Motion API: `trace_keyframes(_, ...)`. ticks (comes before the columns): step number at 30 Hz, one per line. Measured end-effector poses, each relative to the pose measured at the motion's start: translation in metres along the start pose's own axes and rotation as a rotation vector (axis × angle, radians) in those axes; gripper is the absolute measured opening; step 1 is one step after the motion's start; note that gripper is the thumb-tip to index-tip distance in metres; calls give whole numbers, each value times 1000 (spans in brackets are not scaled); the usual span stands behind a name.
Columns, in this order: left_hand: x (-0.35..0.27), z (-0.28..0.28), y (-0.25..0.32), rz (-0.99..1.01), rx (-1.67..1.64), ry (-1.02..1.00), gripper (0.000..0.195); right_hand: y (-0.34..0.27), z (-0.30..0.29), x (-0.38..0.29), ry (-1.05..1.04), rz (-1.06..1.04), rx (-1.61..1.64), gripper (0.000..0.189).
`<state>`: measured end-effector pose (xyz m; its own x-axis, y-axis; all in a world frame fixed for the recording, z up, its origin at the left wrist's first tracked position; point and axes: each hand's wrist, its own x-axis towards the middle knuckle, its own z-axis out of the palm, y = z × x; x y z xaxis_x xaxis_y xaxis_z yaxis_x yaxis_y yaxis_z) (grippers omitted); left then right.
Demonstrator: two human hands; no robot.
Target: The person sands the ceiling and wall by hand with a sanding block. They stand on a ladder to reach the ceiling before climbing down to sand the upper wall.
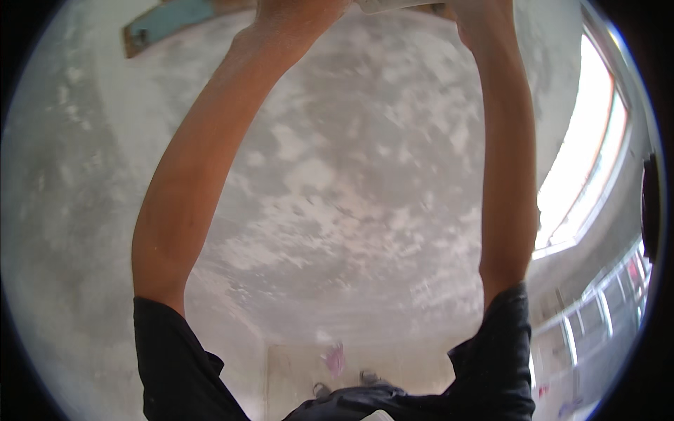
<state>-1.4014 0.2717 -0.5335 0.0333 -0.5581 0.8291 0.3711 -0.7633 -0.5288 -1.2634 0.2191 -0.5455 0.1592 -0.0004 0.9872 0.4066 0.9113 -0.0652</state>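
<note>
Both arms reach up in front of a wall with patchy grey and white plaster [368, 179]. My left hand [303, 10] is at the top edge, its fingers cut off by the frame. My right hand [482, 13] is also at the top edge, with its fingers out of view. Between the hands, part of a pale, smooth object [395, 4] shows. It lies nearest to them, but whether either hand grips it cannot be told.
A teal board-like piece with brown edges [174, 23] is at upper left. On the right are a bright window [579, 152] and, lower down, what looks like a metal ladder [570, 339]. A blurred pink thing [334, 360] lies low, near my shoes [369, 377].
</note>
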Motion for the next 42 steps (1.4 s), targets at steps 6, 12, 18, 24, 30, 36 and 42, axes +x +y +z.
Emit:
trace_keyframes(6,-74,44,103,162,10,-175,41,0,-127,-86,204,530,239,33)
trace_keyframes(12,-117,85,284,-226,-351,-423,25,-25,-261,-185,553,809,69,30)
trace_keyframes(18,-157,140,388,-247,-500,-415,22,-46,-363,-243,583,980,226,34)
trace_keyframes(24,-176,167,449,-318,-504,-460,35,-68,-419,-255,449,1079,254,28)
trace_keyframes(30,-140,174,432,-470,-382,-632,93,-59,-427,-262,347,1060,185,30)
trace_keyframes(36,-157,164,426,-578,-460,-847,98,-42,-403,-270,509,1023,252,28)
trace_keyframes(42,-172,155,430,-613,-354,-838,91,-32,-376,-270,597,1055,329,37)
